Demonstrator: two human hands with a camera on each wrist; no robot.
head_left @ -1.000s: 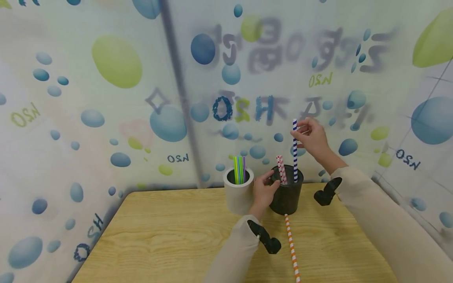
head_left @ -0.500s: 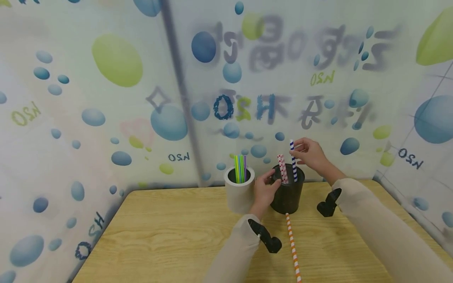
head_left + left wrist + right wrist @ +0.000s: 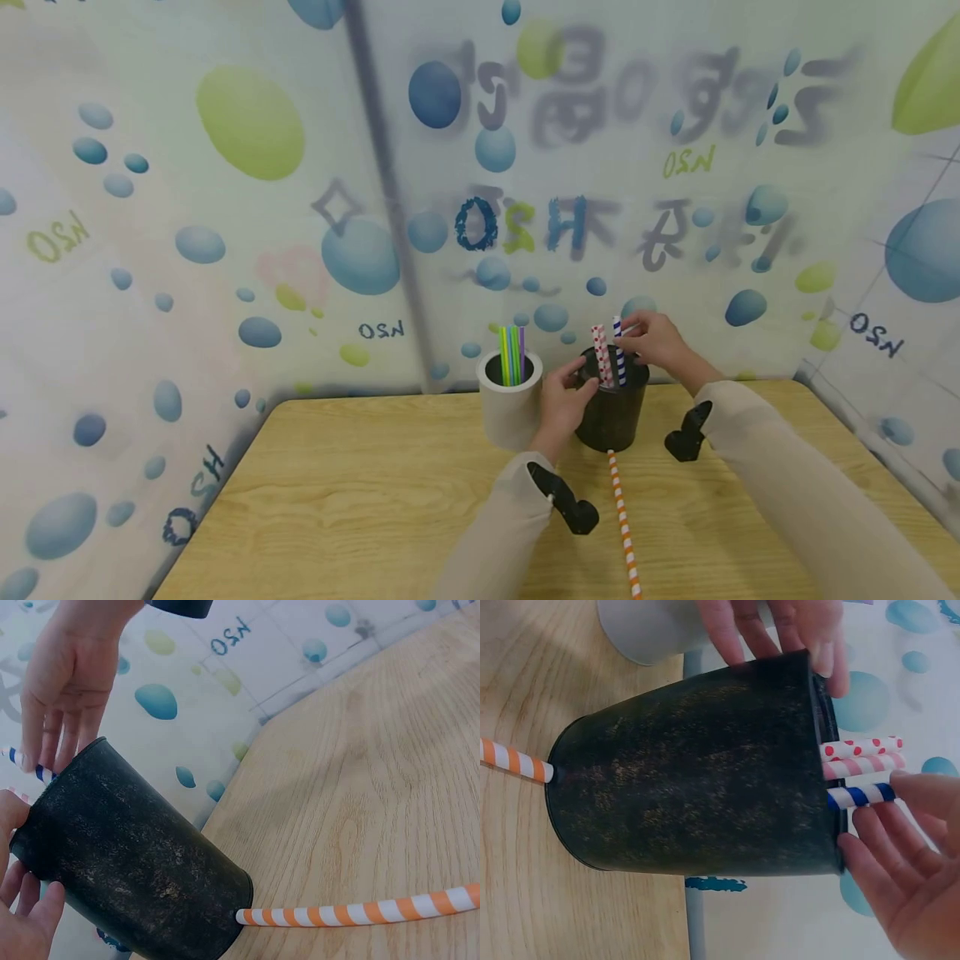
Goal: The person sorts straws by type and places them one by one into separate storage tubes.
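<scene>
A black cup [image 3: 611, 412] stands at the back of the wooden table [image 3: 360, 500]. My left hand [image 3: 564, 398] grips its near-left rim, thumb and fingers curled round the wall [image 3: 135, 877]. In the cup stand two red-and-pink dotted straws [image 3: 600, 354] and a blue-and-white striped straw [image 3: 617, 346]. My right hand [image 3: 651, 340] is at the cup's far right rim. Its thumb and forefinger lightly pinch the tip of the blue striped straw [image 3: 859, 795], and its other fingers lie fairly straight. An orange-and-white striped straw [image 3: 622, 525] lies on the table, one end touching the cup's base.
A white cup [image 3: 510, 408] holding several green, yellow and purple straws [image 3: 512, 354] stands just left of the black cup, behind my left hand. Printed bubble-pattern walls close the table at the back and on both sides.
My right hand has lowered the blue striped straw down into the black cup, and it now stands about level with the dotted straws. The left hand kept its hold on the cup.
</scene>
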